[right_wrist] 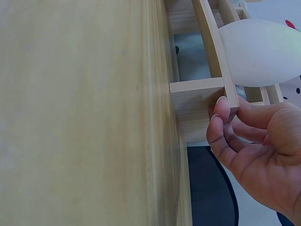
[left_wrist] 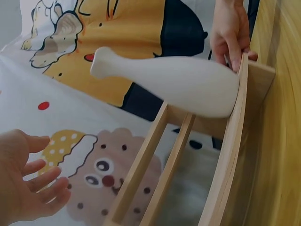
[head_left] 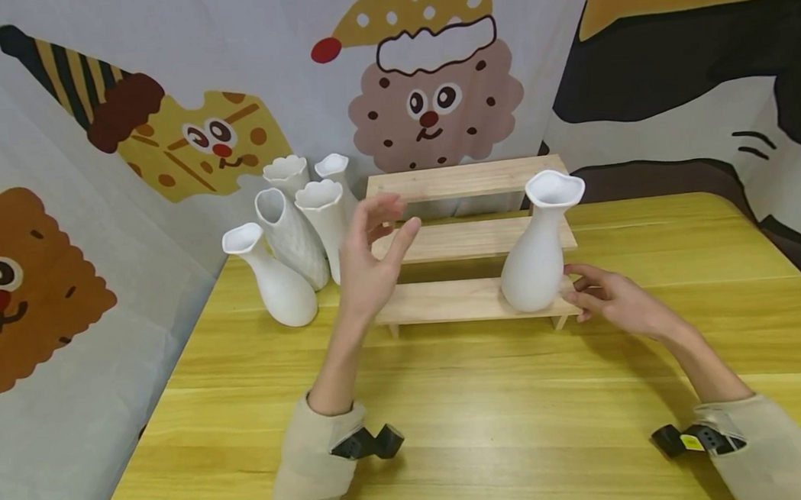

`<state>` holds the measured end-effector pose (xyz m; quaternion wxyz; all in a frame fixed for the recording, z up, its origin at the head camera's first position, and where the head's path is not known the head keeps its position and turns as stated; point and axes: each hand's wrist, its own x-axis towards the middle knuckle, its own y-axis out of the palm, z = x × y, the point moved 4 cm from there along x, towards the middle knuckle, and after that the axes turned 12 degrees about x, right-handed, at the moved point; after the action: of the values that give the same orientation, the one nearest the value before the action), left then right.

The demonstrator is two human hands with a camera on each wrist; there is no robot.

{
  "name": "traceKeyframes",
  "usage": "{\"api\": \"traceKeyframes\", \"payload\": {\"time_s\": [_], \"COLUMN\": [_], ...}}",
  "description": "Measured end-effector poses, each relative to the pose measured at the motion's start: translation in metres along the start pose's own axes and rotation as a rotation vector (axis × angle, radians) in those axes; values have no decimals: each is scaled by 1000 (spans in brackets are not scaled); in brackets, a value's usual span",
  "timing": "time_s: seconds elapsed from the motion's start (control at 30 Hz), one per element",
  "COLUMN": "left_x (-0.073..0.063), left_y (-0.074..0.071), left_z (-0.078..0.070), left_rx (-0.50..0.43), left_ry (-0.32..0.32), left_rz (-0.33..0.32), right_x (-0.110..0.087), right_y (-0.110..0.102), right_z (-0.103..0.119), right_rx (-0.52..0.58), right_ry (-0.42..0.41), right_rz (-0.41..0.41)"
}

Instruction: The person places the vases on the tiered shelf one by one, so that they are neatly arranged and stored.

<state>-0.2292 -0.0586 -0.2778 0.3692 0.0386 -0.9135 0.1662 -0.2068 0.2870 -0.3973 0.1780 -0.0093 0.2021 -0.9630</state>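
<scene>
A white vase (head_left: 535,261) with a wavy rim stands upright on the lowest step of a three-tier wooden stand (head_left: 445,301), near its right end. My right hand (head_left: 617,302) is at that end; in the right wrist view its thumb and curled fingers (right_wrist: 221,134) pinch the step's end board. Left of the vase, my left hand (head_left: 370,263) hovers in the air in front of the stand, fingers loosely bent and apart, holding nothing. The left wrist view shows this hand (left_wrist: 33,181) well away from the vase (left_wrist: 188,84).
Several other white vases cluster left of the stand; the nearest is a slim-necked vase (head_left: 282,288), with a textured vase (head_left: 293,241) behind it. All stand on a yellow wood-grain table (head_left: 452,423). A cartoon-printed cloth (head_left: 304,26) hangs behind and to the left.
</scene>
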Motion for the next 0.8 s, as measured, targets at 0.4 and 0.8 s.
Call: {"api": "traceKeyframes", "payload": {"time_s": [0.4,0.8], "left_x": [-3,-7], "left_y": [-45,-89], "left_z": [12,20], "left_rx": [129,302], "left_ry": [2,-2], "left_rz": [-74,-169], "right_x": [0,0], "right_y": [0,0], "right_z": [1,0], "right_rx": [-5,-8], "right_ry": [9,9], "right_rz": [-5,-7]}}
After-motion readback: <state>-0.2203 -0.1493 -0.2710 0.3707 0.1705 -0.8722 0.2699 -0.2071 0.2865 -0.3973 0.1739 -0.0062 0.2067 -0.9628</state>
